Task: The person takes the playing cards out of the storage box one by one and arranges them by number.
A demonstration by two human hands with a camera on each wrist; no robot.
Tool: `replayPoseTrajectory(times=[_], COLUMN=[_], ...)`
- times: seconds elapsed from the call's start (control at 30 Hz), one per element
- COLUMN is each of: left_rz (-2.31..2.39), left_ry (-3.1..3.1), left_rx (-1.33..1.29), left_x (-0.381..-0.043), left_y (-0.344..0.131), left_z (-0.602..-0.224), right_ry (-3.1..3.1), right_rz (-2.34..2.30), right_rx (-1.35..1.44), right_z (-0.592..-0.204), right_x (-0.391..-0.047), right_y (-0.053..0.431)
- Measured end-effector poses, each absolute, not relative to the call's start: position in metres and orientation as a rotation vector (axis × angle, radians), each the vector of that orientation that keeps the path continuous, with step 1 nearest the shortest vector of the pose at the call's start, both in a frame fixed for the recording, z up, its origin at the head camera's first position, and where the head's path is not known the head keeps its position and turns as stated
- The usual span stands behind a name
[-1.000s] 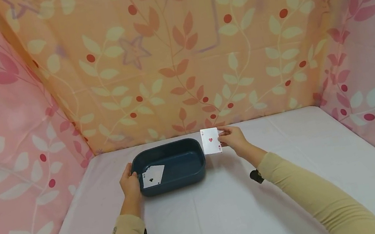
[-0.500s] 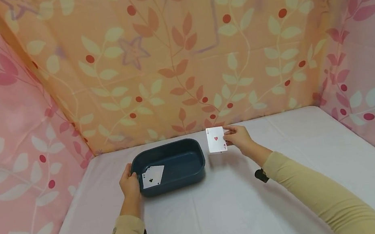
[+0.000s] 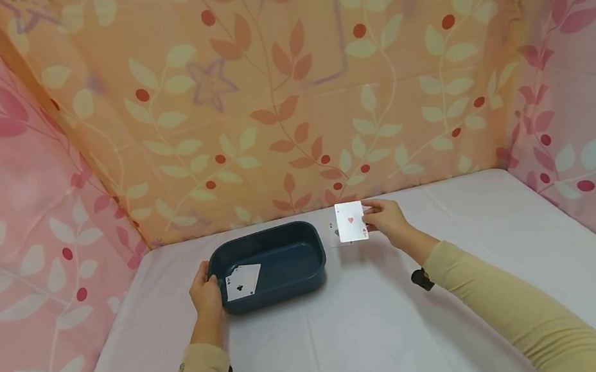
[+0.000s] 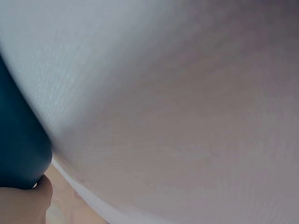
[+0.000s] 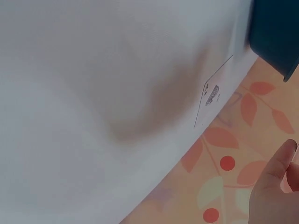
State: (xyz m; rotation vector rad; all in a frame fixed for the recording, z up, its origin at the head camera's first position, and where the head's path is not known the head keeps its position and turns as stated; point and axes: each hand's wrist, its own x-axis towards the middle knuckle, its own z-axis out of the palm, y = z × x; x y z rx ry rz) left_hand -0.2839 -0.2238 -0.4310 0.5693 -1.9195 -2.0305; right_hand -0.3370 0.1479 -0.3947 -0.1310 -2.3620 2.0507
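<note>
My left hand (image 3: 207,296) grips the left end of a dark blue rectangular tub (image 3: 285,289). Inside that tub, toward its left side, lie an ace of clubs (image 3: 238,288) and another card partly under it. To the right of the tub, my right hand (image 3: 388,220) pinches an ace of hearts (image 3: 352,229) by its right edge, face toward me. A second card, an ace of spades (image 5: 212,95), lies flat on the table just right of the tub; in the head view the ace of hearts partly covers it. The right wrist view does not show the held card.
A white cloth covers the table (image 3: 315,365). Behind it hangs an orange leaf-patterned curtain (image 3: 270,86), close to the table's far edge. Pink patterned curtains (image 3: 5,258) stand at the left and right sides.
My right hand has moved to the right with the ace of hearts, away from the tub's rim. The ace of spades on the table has come partly into view. My left hand stays put.
</note>
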Motion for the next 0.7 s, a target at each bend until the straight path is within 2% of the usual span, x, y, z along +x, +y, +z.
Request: replayPoseTrajectory(times=[0.7], left_rz=[-2.037], left_ry=[-1.913], left_rx=[0.568], left_x=[-0.284], left_y=[-0.224], left_z=[-0.431], right_ry=[-2.307], right_rz=[2.045], right_rx=[-0.144], right_z=[-0.402], right_x=[-0.338], right_y=[0.173])
